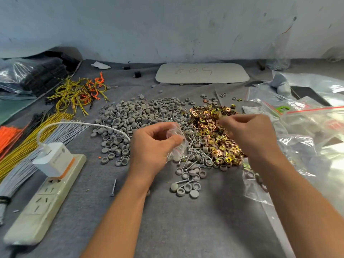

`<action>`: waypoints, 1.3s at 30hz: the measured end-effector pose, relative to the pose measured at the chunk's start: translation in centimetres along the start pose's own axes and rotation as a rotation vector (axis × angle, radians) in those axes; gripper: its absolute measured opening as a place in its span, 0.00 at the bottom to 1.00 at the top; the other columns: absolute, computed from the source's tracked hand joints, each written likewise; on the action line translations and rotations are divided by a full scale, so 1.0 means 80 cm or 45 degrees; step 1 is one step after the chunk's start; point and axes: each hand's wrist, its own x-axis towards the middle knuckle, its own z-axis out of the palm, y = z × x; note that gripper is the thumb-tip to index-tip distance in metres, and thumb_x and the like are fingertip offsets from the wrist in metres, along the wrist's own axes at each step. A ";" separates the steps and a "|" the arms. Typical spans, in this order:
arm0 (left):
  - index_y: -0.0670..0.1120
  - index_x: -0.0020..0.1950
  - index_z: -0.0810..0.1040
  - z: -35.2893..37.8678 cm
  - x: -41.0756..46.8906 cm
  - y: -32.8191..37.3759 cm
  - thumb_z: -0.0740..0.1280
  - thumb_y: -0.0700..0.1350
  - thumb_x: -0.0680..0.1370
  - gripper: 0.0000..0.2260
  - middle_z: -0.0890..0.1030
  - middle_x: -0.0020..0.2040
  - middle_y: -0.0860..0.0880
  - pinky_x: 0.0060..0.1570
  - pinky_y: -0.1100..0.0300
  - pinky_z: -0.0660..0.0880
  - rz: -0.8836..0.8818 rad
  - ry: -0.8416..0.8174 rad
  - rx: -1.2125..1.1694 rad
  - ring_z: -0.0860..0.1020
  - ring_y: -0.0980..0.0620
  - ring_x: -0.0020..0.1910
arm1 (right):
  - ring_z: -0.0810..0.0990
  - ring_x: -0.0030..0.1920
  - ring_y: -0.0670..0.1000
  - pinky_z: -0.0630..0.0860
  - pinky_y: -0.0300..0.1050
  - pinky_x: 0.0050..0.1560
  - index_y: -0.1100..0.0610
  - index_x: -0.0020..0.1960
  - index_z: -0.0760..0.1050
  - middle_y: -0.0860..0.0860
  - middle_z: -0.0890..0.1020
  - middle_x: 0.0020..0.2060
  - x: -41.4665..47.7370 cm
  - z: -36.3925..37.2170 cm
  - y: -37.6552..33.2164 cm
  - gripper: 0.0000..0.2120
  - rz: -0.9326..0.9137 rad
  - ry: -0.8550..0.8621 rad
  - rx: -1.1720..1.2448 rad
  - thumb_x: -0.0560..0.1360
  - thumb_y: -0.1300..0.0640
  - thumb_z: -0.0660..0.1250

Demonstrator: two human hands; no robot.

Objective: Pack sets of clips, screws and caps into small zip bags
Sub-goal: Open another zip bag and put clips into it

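My left hand (pixel 154 146) grips a small clear zip bag (pixel 176 142), its mouth held open between thumb and fingers above the screws (pixel 193 151). My right hand (pixel 249 135) hovers over the gold metal clips (pixel 214 123), fingers curled and blurred, pinching what looks like a clip near its fingertips. A wide heap of grey caps (pixel 134 116) lies to the left of the clips. More caps and a few screws (pixel 188 183) sit loose in front of the piles.
A power strip (pixel 42 198) with a white charger (pixel 54 159) lies at the left, beside bundles of yellow, grey and orange wires (pixel 28 144). Clear plastic bags (pixel 307 127) pile up at the right. A white board (pixel 202 73) rests by the wall.
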 end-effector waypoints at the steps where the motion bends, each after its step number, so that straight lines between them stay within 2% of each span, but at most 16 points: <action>1: 0.58 0.49 0.87 0.000 0.001 -0.002 0.82 0.40 0.69 0.15 0.87 0.42 0.57 0.40 0.63 0.82 0.058 0.061 0.076 0.86 0.58 0.40 | 0.82 0.33 0.44 0.77 0.43 0.40 0.53 0.50 0.87 0.46 0.86 0.36 0.006 -0.002 0.003 0.05 0.064 0.069 0.025 0.75 0.53 0.77; 6: 0.49 0.65 0.83 0.002 -0.006 0.000 0.73 0.36 0.76 0.18 0.83 0.47 0.61 0.42 0.80 0.72 0.466 0.375 0.443 0.80 0.69 0.43 | 0.84 0.49 0.55 0.79 0.45 0.53 0.50 0.60 0.83 0.53 0.86 0.53 0.027 0.010 0.020 0.12 0.083 0.074 -0.517 0.78 0.59 0.70; 9: 0.48 0.69 0.81 0.003 -0.009 0.004 0.72 0.34 0.77 0.21 0.81 0.52 0.60 0.53 0.65 0.78 0.610 0.406 0.599 0.81 0.61 0.46 | 0.82 0.58 0.58 0.77 0.46 0.56 0.54 0.69 0.78 0.55 0.83 0.61 0.034 0.018 0.028 0.22 0.075 -0.133 -0.750 0.77 0.65 0.67; 12: 0.50 0.68 0.81 0.003 -0.011 0.006 0.72 0.34 0.76 0.22 0.82 0.51 0.60 0.56 0.50 0.80 0.611 0.333 0.665 0.81 0.56 0.47 | 0.81 0.52 0.55 0.75 0.43 0.45 0.52 0.61 0.83 0.53 0.84 0.54 0.039 0.016 0.036 0.20 0.142 -0.113 -0.562 0.77 0.70 0.64; 14: 0.51 0.68 0.81 0.003 -0.011 0.005 0.73 0.35 0.77 0.22 0.83 0.50 0.58 0.56 0.48 0.81 0.565 0.294 0.688 0.81 0.54 0.47 | 0.80 0.44 0.52 0.74 0.44 0.38 0.52 0.51 0.86 0.52 0.85 0.47 0.041 0.008 0.036 0.15 0.248 0.006 -0.158 0.77 0.69 0.67; 16: 0.52 0.68 0.81 0.003 -0.011 0.005 0.73 0.36 0.77 0.21 0.83 0.50 0.58 0.57 0.46 0.81 0.523 0.281 0.697 0.81 0.54 0.47 | 0.80 0.39 0.50 0.76 0.45 0.38 0.51 0.45 0.87 0.52 0.85 0.41 0.041 0.001 0.033 0.15 0.270 0.037 0.015 0.76 0.69 0.69; 20: 0.52 0.67 0.82 0.005 -0.011 0.005 0.73 0.36 0.77 0.21 0.86 0.55 0.52 0.59 0.44 0.80 0.468 0.256 0.677 0.83 0.51 0.52 | 0.80 0.39 0.47 0.74 0.36 0.33 0.49 0.46 0.85 0.48 0.85 0.47 0.032 0.005 0.030 0.13 0.059 -0.217 -0.605 0.75 0.67 0.69; 22: 0.52 0.67 0.82 0.005 -0.011 0.004 0.73 0.36 0.77 0.20 0.86 0.56 0.52 0.58 0.44 0.81 0.449 0.251 0.675 0.83 0.51 0.52 | 0.81 0.44 0.50 0.74 0.38 0.40 0.50 0.53 0.83 0.51 0.84 0.51 0.029 0.012 0.030 0.14 -0.038 -0.316 -0.861 0.75 0.66 0.70; 24: 0.52 0.66 0.83 0.004 -0.010 0.003 0.73 0.36 0.76 0.20 0.87 0.55 0.52 0.55 0.43 0.81 0.449 0.257 0.675 0.82 0.53 0.47 | 0.79 0.47 0.53 0.73 0.42 0.44 0.52 0.55 0.83 0.52 0.83 0.51 0.026 0.015 0.024 0.15 -0.066 -0.304 -0.933 0.75 0.68 0.68; 26: 0.52 0.65 0.83 0.004 -0.010 0.001 0.73 0.36 0.76 0.19 0.87 0.54 0.52 0.51 0.43 0.82 0.440 0.254 0.686 0.80 0.53 0.41 | 0.79 0.46 0.54 0.73 0.42 0.44 0.51 0.50 0.84 0.52 0.83 0.48 0.025 0.014 0.020 0.15 -0.045 -0.260 -0.938 0.75 0.69 0.67; 28: 0.53 0.65 0.84 0.003 -0.008 0.000 0.74 0.37 0.76 0.19 0.87 0.54 0.53 0.48 0.43 0.82 0.427 0.254 0.699 0.80 0.52 0.38 | 0.81 0.46 0.54 0.75 0.43 0.45 0.49 0.43 0.82 0.52 0.84 0.47 0.024 0.012 0.022 0.13 -0.031 -0.216 -0.915 0.75 0.68 0.69; 31: 0.54 0.61 0.86 0.002 -0.007 -0.002 0.76 0.41 0.76 0.15 0.87 0.50 0.55 0.48 0.45 0.82 0.414 0.260 0.702 0.78 0.52 0.37 | 0.82 0.43 0.52 0.80 0.47 0.47 0.52 0.41 0.81 0.51 0.86 0.42 0.025 0.008 0.026 0.06 -0.028 -0.162 -0.775 0.77 0.56 0.75; 33: 0.56 0.52 0.87 0.003 -0.008 -0.001 0.78 0.47 0.74 0.08 0.85 0.42 0.59 0.47 0.48 0.82 0.379 0.274 0.726 0.82 0.52 0.40 | 0.82 0.37 0.48 0.79 0.46 0.40 0.54 0.41 0.83 0.49 0.84 0.35 0.025 0.006 0.026 0.08 0.038 -0.102 -0.463 0.77 0.53 0.75; 36: 0.59 0.41 0.84 0.003 -0.009 0.001 0.79 0.56 0.71 0.06 0.77 0.32 0.64 0.37 0.58 0.75 0.339 0.312 0.855 0.77 0.56 0.33 | 0.75 0.29 0.47 0.71 0.42 0.32 0.55 0.36 0.81 0.48 0.80 0.29 0.023 0.007 0.017 0.10 0.194 -0.111 0.030 0.77 0.58 0.74; 37: 0.60 0.39 0.83 0.004 -0.009 0.000 0.79 0.58 0.71 0.07 0.75 0.30 0.65 0.33 0.62 0.70 0.325 0.318 0.900 0.75 0.60 0.31 | 0.75 0.30 0.48 0.71 0.43 0.33 0.55 0.36 0.81 0.49 0.80 0.29 0.023 0.009 0.017 0.10 0.192 -0.099 0.034 0.76 0.60 0.73; 39: 0.61 0.37 0.82 0.004 -0.008 -0.002 0.78 0.60 0.71 0.08 0.72 0.28 0.66 0.31 0.68 0.61 0.310 0.334 0.963 0.69 0.68 0.30 | 0.79 0.34 0.50 0.72 0.43 0.37 0.54 0.39 0.81 0.50 0.83 0.33 0.024 0.009 0.022 0.08 0.076 -0.029 -0.301 0.76 0.60 0.71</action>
